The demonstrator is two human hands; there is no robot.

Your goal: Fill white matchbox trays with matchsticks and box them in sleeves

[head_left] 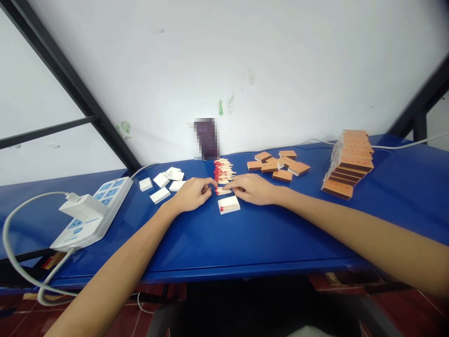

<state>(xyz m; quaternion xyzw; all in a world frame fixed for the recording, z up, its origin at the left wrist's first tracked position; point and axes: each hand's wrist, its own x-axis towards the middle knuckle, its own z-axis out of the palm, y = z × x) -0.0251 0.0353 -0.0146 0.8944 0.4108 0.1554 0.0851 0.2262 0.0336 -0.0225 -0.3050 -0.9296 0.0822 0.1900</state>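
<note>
A small bunch of red-headed matches [220, 191] lies on the blue table between my two hands. My left hand [194, 193] has its fingers curled, with the index fingertip at the red heads. From the other side, my right hand [255, 189] is closed with its fingertips on the bare wooden ends. Just beyond is a larger pile of matches [223, 171], heads mostly to the left. Nearer to me sits an open white matchbox tray [234, 209] with a few matches inside.
Several white trays [160, 194] lie at the left, near a power strip [115, 193] with a charger [84, 208] plugged in. Orange matchbox sleeves [282, 175] lie scattered at the right, beside a leaning stack of matchboxes [354, 161]. A blurred dark object [207, 138] stands against the wall.
</note>
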